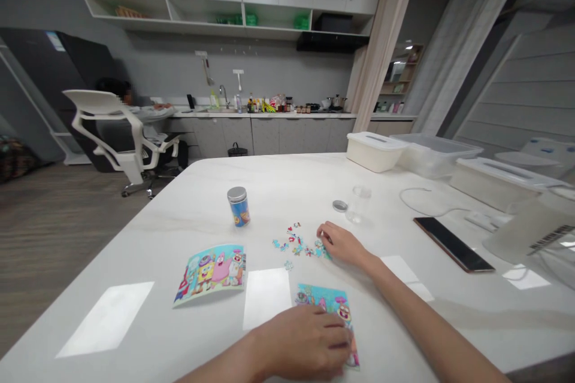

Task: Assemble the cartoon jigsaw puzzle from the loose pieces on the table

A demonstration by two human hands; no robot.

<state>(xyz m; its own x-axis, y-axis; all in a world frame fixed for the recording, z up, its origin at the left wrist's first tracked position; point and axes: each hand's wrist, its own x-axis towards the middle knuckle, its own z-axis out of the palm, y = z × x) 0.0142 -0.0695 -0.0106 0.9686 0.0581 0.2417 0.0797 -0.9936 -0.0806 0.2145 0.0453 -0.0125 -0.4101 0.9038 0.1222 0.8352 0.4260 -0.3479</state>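
Observation:
My left hand (308, 338) lies over a colourful cartoon picture (321, 294) near the front of the white table, its fingers spread a little and resting on it. Farther up, my right hand (340, 243) is at the right side of several small puzzle pieces (297, 245), fingers bent down; whether a piece is between them is hidden. A second cartoon picture card (211, 272), slightly curved, lies to the left. A blue jar with a grey lid (239, 208) stands behind it. Behind my right hand are a clear jar (358, 204) and a loose silver lid (340, 206).
On the right of the white table (179, 209) lie a dark phone (453, 243), a white cable (415, 194) and a translucent container (525, 227). Lidded boxes (375, 152) line the back right. A person sits by a white chair (101, 105) at the far left.

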